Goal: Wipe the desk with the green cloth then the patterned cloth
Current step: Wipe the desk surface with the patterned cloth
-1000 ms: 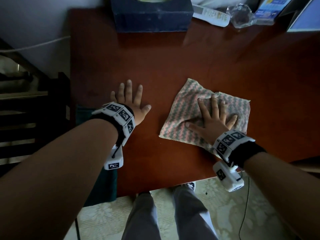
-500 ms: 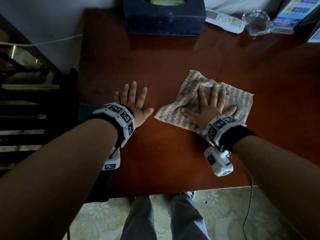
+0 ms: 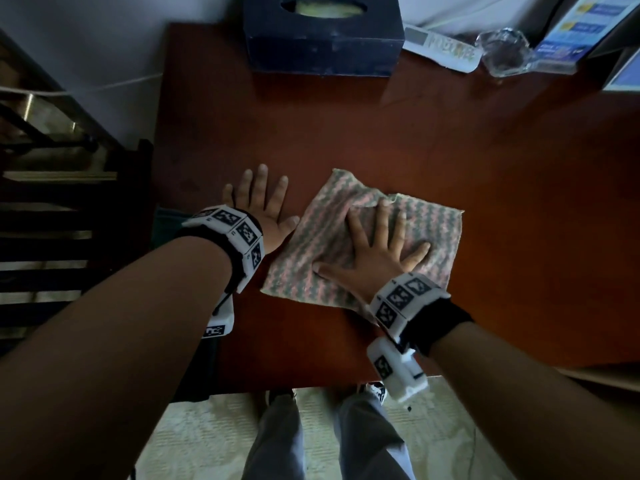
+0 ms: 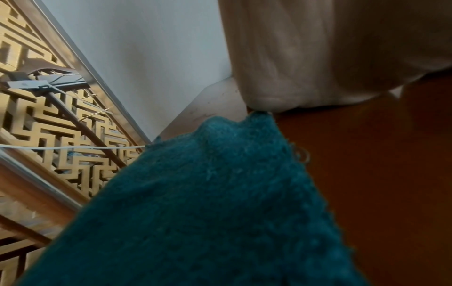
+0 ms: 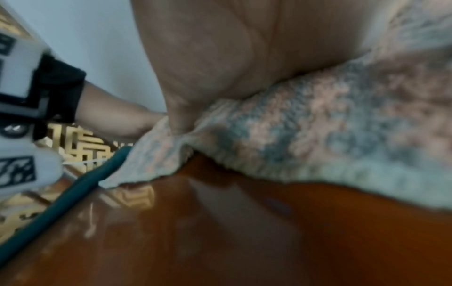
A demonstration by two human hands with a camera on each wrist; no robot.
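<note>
The pink-and-green patterned cloth [image 3: 318, 244] lies spread on the reddish-brown desk [image 3: 415, 143], slightly bunched at its far edge. My right hand [image 3: 377, 247] presses flat on it with fingers spread; the right wrist view shows my palm on the patterned cloth [image 5: 330, 135]. My left hand [image 3: 259, 206] rests flat on the desk, fingers straight, just left of the cloth. The green cloth [image 4: 220, 212] hangs over the desk's left edge under my left wrist; only a dark sliver of the green cloth [image 3: 164, 226] shows in the head view.
Along the desk's far edge stand a dark blue tissue box [image 3: 323, 36], a white remote [image 3: 440, 46], a clear glass piece [image 3: 502, 53] and a blue printed stand [image 3: 585, 26]. A dark railing [image 3: 52, 209] lies left of the desk. My legs are below the near edge.
My right hand has slid the patterned cloth left and back toward me, so its left edge now lies close to my left thumb. My left hand has stayed flat in place.
</note>
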